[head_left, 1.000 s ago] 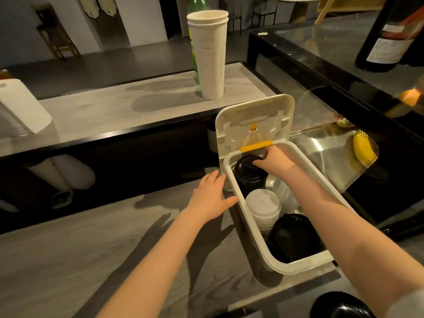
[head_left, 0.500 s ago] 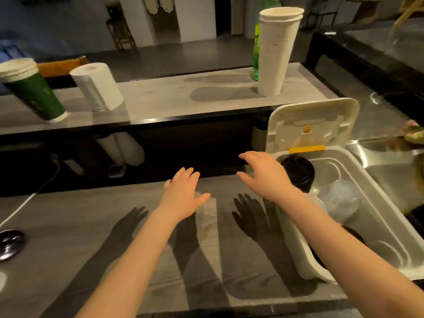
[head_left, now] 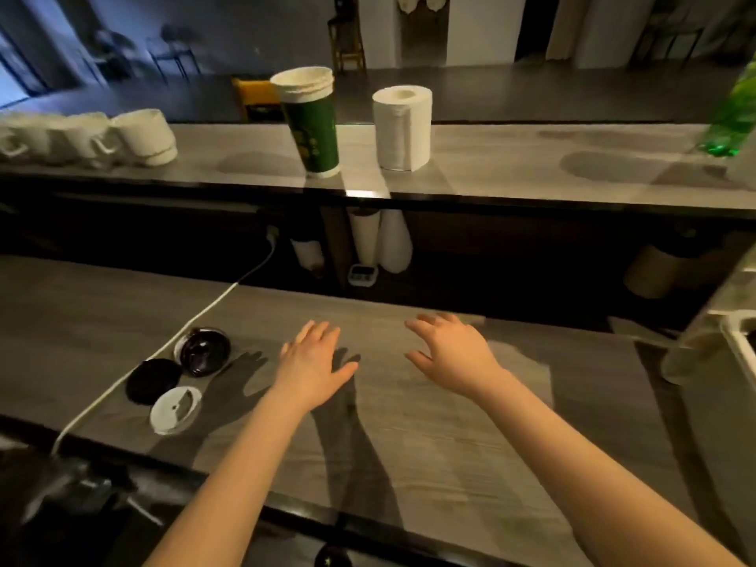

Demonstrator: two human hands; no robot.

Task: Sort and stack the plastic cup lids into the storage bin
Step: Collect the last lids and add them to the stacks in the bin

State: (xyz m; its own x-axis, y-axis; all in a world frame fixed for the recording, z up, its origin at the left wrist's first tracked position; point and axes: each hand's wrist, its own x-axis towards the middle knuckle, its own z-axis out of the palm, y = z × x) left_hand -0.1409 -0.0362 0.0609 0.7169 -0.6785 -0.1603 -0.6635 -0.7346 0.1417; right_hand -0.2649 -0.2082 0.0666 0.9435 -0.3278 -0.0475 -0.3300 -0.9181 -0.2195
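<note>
**Both hands open above the counter, lids off to the left**

Two bare forearms reach up from the bottom edge, side by side, palms down over the grey wood-grain counter (head_left: 409, 435). The left hand (head_left: 313, 362) has its fingers straight and close together and its thumb spread toward the other hand; it holds nothing. The right hand (head_left: 450, 354) is empty too. Its fingers are loosely spread and slightly bent at the tips, and its thumb points inward. Both cast shadows on the wood below, so whether they touch it cannot be told.

Three lids lie left of the left fingers. Nearest is a white lid (head_left: 175, 410), just beyond it a matte black lid (head_left: 153, 380), and then a glossy black lid (head_left: 202, 351) closest to the fingertips. A white cable (head_left: 229, 290) runs just beside them. Well to the right of the right fingers, only a sliver of the storage bin (head_left: 738, 345) shows at the frame edge.

Beyond the fingertips, on the raised counter (head_left: 532, 165), stand white mugs (head_left: 139, 135), a stack of green cups (head_left: 313, 124), a paper roll (head_left: 403, 128) and a blurred green bottle (head_left: 732, 116).
</note>
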